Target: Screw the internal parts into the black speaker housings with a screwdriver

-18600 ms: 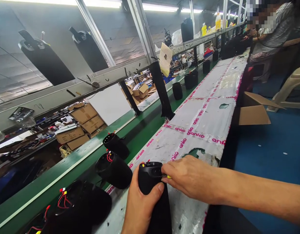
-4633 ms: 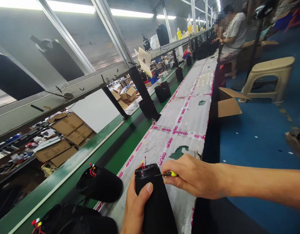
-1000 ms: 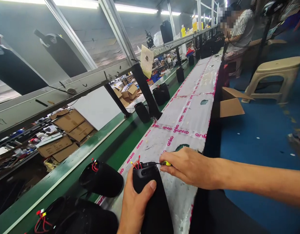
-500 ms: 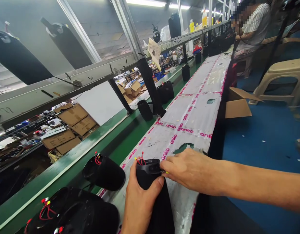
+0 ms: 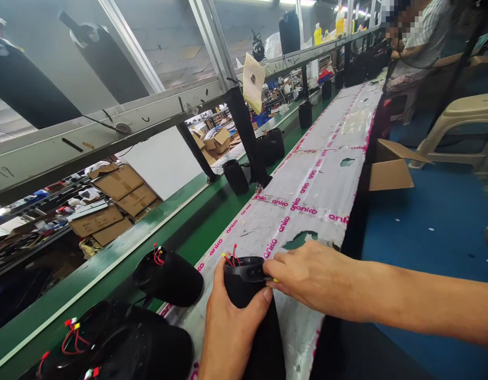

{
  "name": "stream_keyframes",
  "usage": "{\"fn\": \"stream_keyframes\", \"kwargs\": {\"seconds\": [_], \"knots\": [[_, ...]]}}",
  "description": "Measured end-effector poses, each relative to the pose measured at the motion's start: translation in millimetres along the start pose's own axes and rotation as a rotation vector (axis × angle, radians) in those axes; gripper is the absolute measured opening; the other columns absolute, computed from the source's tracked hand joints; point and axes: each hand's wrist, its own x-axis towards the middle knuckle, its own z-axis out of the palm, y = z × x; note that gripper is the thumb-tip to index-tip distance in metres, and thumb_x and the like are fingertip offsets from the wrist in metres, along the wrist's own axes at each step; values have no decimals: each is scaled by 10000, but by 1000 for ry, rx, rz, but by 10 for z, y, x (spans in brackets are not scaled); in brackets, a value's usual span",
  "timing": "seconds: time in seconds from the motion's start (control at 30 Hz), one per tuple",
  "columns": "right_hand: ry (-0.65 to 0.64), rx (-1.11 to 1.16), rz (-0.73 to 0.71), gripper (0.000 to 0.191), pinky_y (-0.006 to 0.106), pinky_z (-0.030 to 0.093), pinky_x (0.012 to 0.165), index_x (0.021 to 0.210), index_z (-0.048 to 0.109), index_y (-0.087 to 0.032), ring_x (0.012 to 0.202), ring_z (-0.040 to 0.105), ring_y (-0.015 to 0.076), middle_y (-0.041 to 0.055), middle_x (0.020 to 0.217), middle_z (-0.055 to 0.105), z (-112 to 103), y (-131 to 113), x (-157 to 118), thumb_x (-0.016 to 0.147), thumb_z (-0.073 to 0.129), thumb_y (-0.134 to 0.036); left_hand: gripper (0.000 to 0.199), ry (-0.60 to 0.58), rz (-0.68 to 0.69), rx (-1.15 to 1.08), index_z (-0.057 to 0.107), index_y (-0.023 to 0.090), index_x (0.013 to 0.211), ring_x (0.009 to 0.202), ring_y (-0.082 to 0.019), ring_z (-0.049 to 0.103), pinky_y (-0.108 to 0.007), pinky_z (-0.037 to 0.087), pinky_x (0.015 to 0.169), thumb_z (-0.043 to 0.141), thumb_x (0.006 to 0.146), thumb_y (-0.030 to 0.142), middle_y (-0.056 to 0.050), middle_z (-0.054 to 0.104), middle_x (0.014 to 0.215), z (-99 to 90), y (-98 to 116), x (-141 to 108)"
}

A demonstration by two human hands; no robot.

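My left hand is wrapped round a black cylindrical housing, thumb on the near side and fingers on the far side. The housing's open top faces up, and thin red wires with small connectors stick out of it. Against the right side of its rim, my right hand is closed in a pinch. A bit of yellow shows at its fingertips; the rest of that thing is hidden. To the left, a similar black housing with red wires lies tilted.
More black housings crowd the lower left. A covered bench strip with pink lettering runs beside a green conveyor. A metal frame post rises beyond. At right are an open carton, a stool and a seated person.
The view has shifted slightly. Both hands keep the same hold on the housing, with my right hand still at its rim.
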Motion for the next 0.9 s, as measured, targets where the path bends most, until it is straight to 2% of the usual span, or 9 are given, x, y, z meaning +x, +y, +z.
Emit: {"fn": "stream_keyframes", "kwargs": {"seconds": [0.1, 0.17, 0.27, 0.37, 0.5, 0.6, 0.73, 0.9], "knots": [[-51, -38, -6, 163, 358, 115, 449, 945, 529, -211, 539, 552, 169, -1, 787, 627, -18, -17, -1, 887, 617, -86, 989, 12, 0, 59, 418, 159, 1513, 1234, -379, 615, -506, 445, 1060, 795, 656, 478, -157, 672, 1321, 21, 6, -13], [-69, -41, -9, 168, 359, 112, 444, 963, 533, -211, 528, 542, 179, 1, 775, 627, -27, -16, 0, 877, 619, -96, 977, 61, 3, 77, 439, 167, 1494, 1181, -376, 641, -509, 452, 1043, 795, 638, 474, -151, 688, 1277, 53, 8, -20], [-69, -24, -15, 138, 353, 128, 448, 978, 542, -198, 510, 522, 177, 3, 739, 617, -34, -4, -4, 891, 600, -108, 951, 117, 8, 124, 483, 170, 1450, 1178, -397, 638, -514, 462, 1019, 808, 606, 465, -160, 681, 1277, 104, 25, -28], [-80, 5, -10, 149, 346, 150, 458, 983, 553, -183, 527, 528, 171, 12, 738, 630, -49, 3, -15, 881, 591, -81, 906, 116, 20, 171, 496, 179, 1433, 1163, -414, 644, -534, 474, 985, 801, 627, 461, -157, 702, 1225, 131, 60, -37], [-113, 37, -1, 150, 334, 166, 459, 973, 559, -180, 543, 536, 162, 22, 770, 653, -102, 0, -8, 877, 586, -68, 861, 134, 19, 240, 476, 195, 1437, 1186, -390, 645, -521, 478, 983, 785, 664, 416, -161, 688, 1273, 138, 93, -48], [-157, 42, -8, 160, 331, 161, 445, 951, 557, -184, 543, 535, 165, 23, 774, 653, -156, -7, 18, 855, 586, -60, 839, 122, 20, 274, 464, 208, 1436, 1186, -364, 652, -489, 489, 976, 765, 686, 432, -143, 691, 1265, 135, 93, -51], [-173, 34, 15, 131, 327, 153, 432, 944, 567, -174, 513, 514, 159, 16, 730, 623, -189, -15, 38, 858, 597, -79, 845, 116, 15, 304, 448, 203, 1451, 1192, -372, 648, -502, 485, 987, 750, 703, 456, -145, 692, 1266, 123, 96, -55], [-177, 69, 16, 121, 326, 158, 444, 971, 569, -172, 528, 521, 157, 14, 740, 637, -184, 3, 26, 895, 564, -77, 882, 73, 46, 231, 418, 179, 1493, 1271, -371, 598, -527, 436, 1062, 717, 716, 470, -163, 643, 1363, 108, 80, -53]]}}
